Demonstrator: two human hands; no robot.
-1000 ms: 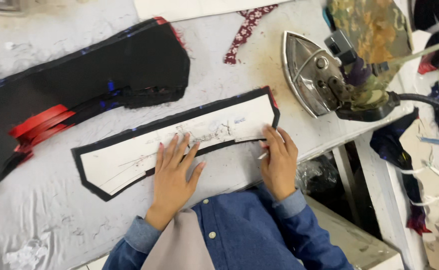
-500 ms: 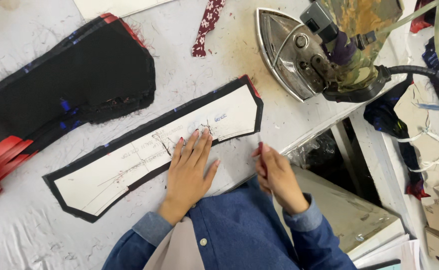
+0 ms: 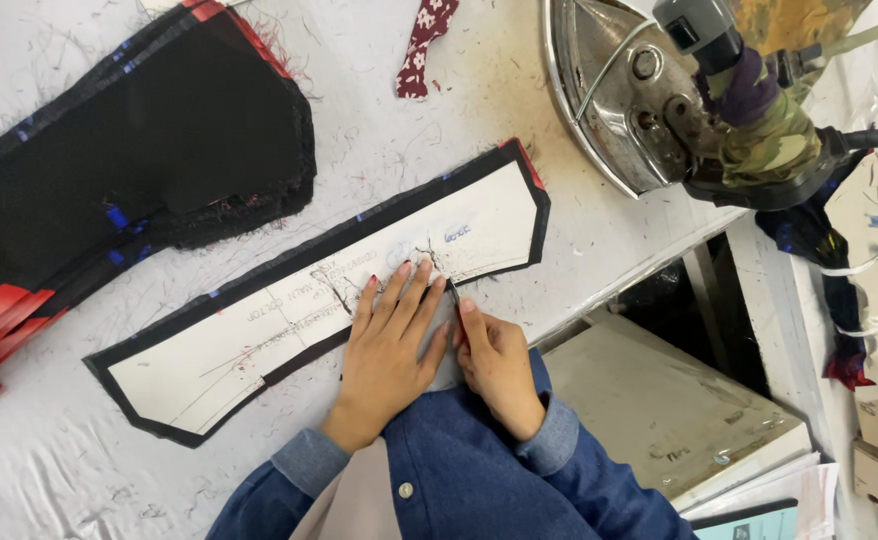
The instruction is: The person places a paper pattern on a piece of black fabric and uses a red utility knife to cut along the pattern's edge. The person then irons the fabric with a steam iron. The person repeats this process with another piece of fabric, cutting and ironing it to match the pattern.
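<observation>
A long white paper pattern point(image 3: 309, 310) lay on a slightly larger piece of black fabric point(image 3: 129, 395), whose dark margin showed as a border all round it. The pair stretched diagonally across the white worktop point(image 3: 49, 470), the long axis running from the lower left, near the person, up to the angled end at the upper right beside the iron. Faint pencil lines and writing crossed the paper.

The left hand point(image 3: 389, 345) was pressed flat on the pattern a little right of its middle, fingers spread and pointing up and away from the body, gripping nothing, simply holding the paper down. The right hand point(image 3: 494, 365) sat just beside it, touching the near edge of the pattern, its fingers curled in a pinch around something small and dark at the fingertips; what that thing was could not be made out. Both hands therefore met the piece at its near long edge, with most of its length lying off to the left of the left hand and only the short angled end to the right.

Further out, a large black fabric piece point(image 3: 149, 150) with red and blue trim lay at the upper left, well apart from the pattern. A narrow red patterned scrap point(image 3: 424, 40) lay at the top. A heavy steam iron point(image 3: 659, 100) rested at the upper right, its handle wrapped in cloth, its cable trailing off the worktop edge. Loose threads dotted the surface.
</observation>
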